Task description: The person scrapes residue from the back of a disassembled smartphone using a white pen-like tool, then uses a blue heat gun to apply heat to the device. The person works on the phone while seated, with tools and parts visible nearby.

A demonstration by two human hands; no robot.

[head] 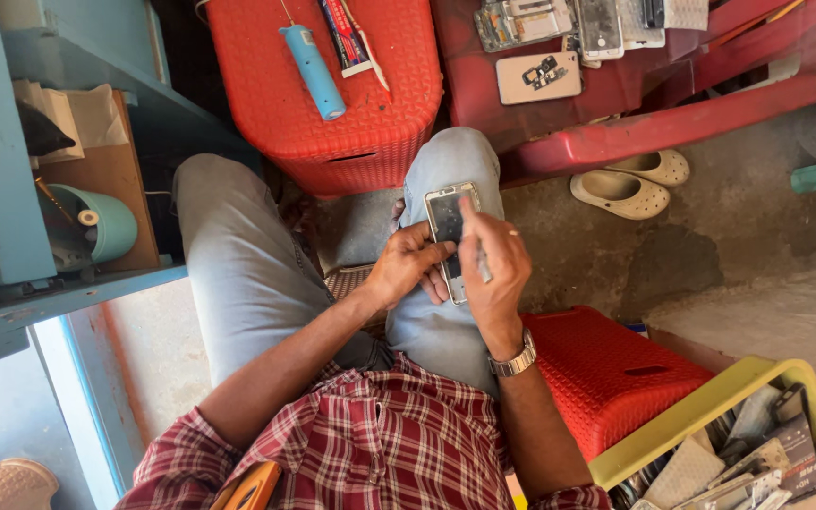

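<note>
Phone frame (pixel 448 231): silver, stripped open, lying on the right knee near the middle of the frame, long side running up and down.
Left hand (pixel 410 269): grip closed around the left edge and lower part of the phone frame, fingers curled under and over it.
Right hand (pixel 493 264): placed on the right side of the phone frame, forefinger stretched up and touching its upper part; grip closed on a thin silver tool (pixel 483 269), seen between thumb and fingers just beside the frame; kind of tool cannot be told.
Ring and watch: ring on one finger of the right hand; metal wristwatch (pixel 514 361) on the right wrist.
Clothing: light blue jeans, red checked shirt (pixel 370 444) at the bottom middle.
Upper red stool (pixel 332 104): at top middle, carrying a light blue cylinder (pixel 314 71) and a small flat packet (pixel 347 38) beside it.
Red chair (pixel 672 104): at upper right, holding several phone bodies and back covers (pixel 538 77).
Sandals (pixel 630 184): pale pair on the floor under the chair edge, right of the knee.
Lower red stool (pixel 606 368): at lower right, just beside the right arm.
Yellow crate (pixel 710 401): in the lower right corner, filled with old phone parts and screens.
Blue shelf (pixel 11 170): at left, with a pale green cup-shaped container (pixel 106 222) lying on its side and some paper above it.
</note>
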